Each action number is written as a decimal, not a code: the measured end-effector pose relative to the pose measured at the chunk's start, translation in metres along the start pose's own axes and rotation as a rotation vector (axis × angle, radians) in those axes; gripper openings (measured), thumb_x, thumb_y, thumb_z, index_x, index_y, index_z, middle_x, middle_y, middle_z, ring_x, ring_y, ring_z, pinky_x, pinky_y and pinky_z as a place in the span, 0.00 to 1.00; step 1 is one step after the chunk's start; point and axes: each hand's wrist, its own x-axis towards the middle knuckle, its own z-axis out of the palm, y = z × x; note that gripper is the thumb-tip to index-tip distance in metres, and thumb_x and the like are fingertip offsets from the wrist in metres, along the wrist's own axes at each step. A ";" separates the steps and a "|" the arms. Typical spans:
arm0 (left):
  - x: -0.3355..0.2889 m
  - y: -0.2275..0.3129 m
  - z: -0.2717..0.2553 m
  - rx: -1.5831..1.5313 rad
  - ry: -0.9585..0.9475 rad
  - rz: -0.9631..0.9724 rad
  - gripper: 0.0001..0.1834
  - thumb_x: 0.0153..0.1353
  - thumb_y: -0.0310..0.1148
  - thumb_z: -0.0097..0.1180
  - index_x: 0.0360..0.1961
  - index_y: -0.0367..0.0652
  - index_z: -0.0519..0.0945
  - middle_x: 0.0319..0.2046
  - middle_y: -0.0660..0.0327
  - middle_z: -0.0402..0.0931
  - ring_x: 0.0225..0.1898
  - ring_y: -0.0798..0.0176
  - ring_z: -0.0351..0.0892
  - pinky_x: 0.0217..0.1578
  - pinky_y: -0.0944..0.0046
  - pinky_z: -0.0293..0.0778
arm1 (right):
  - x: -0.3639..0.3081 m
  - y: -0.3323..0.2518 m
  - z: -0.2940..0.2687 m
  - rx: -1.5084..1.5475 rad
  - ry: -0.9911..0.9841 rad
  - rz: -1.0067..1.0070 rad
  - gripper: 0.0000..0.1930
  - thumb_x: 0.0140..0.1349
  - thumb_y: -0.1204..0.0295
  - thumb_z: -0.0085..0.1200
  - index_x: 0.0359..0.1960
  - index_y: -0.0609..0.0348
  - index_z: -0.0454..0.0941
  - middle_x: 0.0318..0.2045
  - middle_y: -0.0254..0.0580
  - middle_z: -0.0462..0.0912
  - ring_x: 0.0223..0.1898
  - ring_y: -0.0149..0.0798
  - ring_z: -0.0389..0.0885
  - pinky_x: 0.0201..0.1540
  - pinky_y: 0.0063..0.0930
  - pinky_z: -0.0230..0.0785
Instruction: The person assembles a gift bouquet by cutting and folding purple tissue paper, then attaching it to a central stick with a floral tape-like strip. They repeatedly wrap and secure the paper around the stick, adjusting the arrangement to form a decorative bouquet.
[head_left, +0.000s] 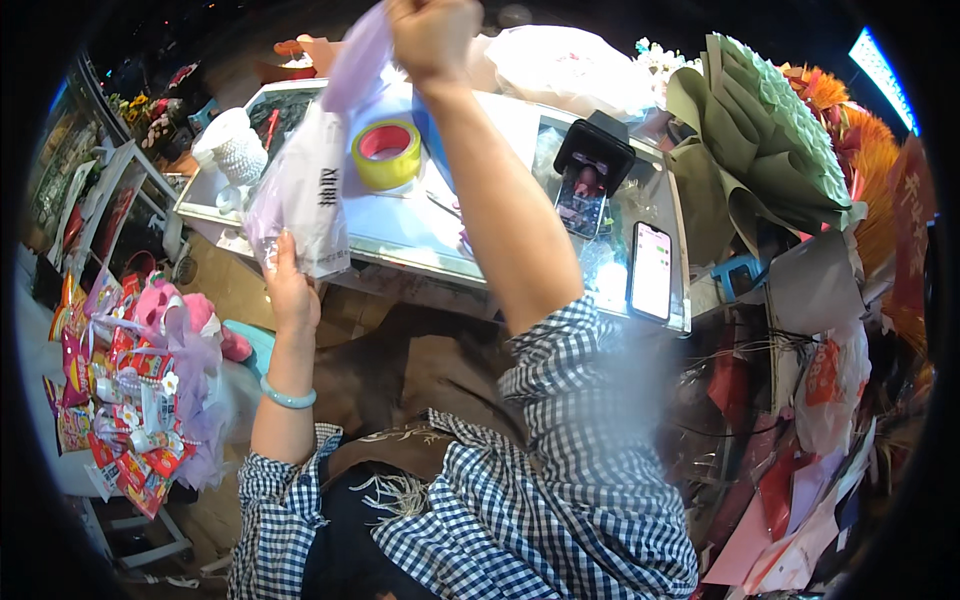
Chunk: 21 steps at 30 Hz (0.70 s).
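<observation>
My left hand (292,290), with a pale bracelet at the wrist, grips the lower end of a white printed plastic bag (318,190). Raised at the top edge of the view, my right hand (435,42) is closed on a strip of soft lavender material (360,62). That strip runs down to the bag's upper end, and more lavender shows along the bag's left side. Whether the strip is fabric or paper I cannot tell. A yellow tape roll (404,168) with a pink core lies on the table just right of the bag.
A lit phone (651,270) lies on the table's right; another sits in a black stand (598,145). At the table's left stands a white textured vase (233,142). A green-wrapped bouquet (740,150) rises at right, a snack bouquet (135,380) at left. Wrapping papers (790,510) pile lower right.
</observation>
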 end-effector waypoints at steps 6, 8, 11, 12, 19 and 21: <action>0.017 -0.010 0.000 0.063 -0.022 -0.001 0.14 0.69 0.34 0.45 0.43 0.33 0.75 0.39 0.58 0.78 0.41 0.66 0.76 0.45 0.65 0.72 | 0.012 -0.025 -0.010 -0.090 -0.250 -0.083 0.06 0.56 0.77 0.50 0.22 0.62 0.74 0.25 0.52 0.75 0.31 0.52 0.77 0.33 0.39 0.68; 0.022 -0.015 0.005 0.002 -0.005 0.017 0.14 0.69 0.34 0.45 0.43 0.32 0.75 0.40 0.58 0.77 0.41 0.66 0.76 0.45 0.65 0.72 | 0.036 -0.015 -0.018 0.050 0.146 -0.122 0.05 0.55 0.77 0.51 0.22 0.63 0.74 0.24 0.51 0.75 0.31 0.51 0.77 0.33 0.39 0.68; 0.030 -0.005 0.005 0.041 0.081 0.078 0.14 0.68 0.33 0.45 0.44 0.32 0.75 0.42 0.57 0.77 0.42 0.64 0.76 0.46 0.64 0.72 | 0.068 0.005 -0.033 0.073 0.179 -0.231 0.04 0.53 0.78 0.52 0.23 0.66 0.75 0.24 0.51 0.76 0.27 0.51 0.76 0.33 0.38 0.68; 0.035 0.002 0.003 0.012 0.082 0.056 0.13 0.68 0.33 0.45 0.44 0.33 0.74 0.41 0.57 0.77 0.42 0.63 0.76 0.46 0.64 0.73 | 0.074 0.011 -0.030 0.019 0.148 -0.223 0.05 0.53 0.78 0.52 0.21 0.65 0.75 0.23 0.53 0.76 0.27 0.53 0.77 0.33 0.40 0.68; 0.080 0.048 0.001 0.016 0.115 0.091 0.11 0.67 0.33 0.46 0.40 0.35 0.75 0.37 0.59 0.78 0.36 0.63 0.79 0.40 0.64 0.76 | 0.160 0.032 -0.088 -0.081 -0.011 -0.015 0.07 0.57 0.73 0.56 0.26 0.66 0.81 0.19 0.32 0.78 0.21 0.25 0.70 0.26 0.24 0.64; 0.086 0.050 0.005 0.053 0.028 0.120 0.11 0.67 0.33 0.47 0.40 0.35 0.76 0.36 0.59 0.79 0.36 0.64 0.79 0.38 0.65 0.76 | 0.165 0.029 -0.092 0.061 -0.309 -0.081 0.09 0.57 0.71 0.56 0.26 0.67 0.81 0.18 0.32 0.78 0.21 0.26 0.72 0.26 0.23 0.65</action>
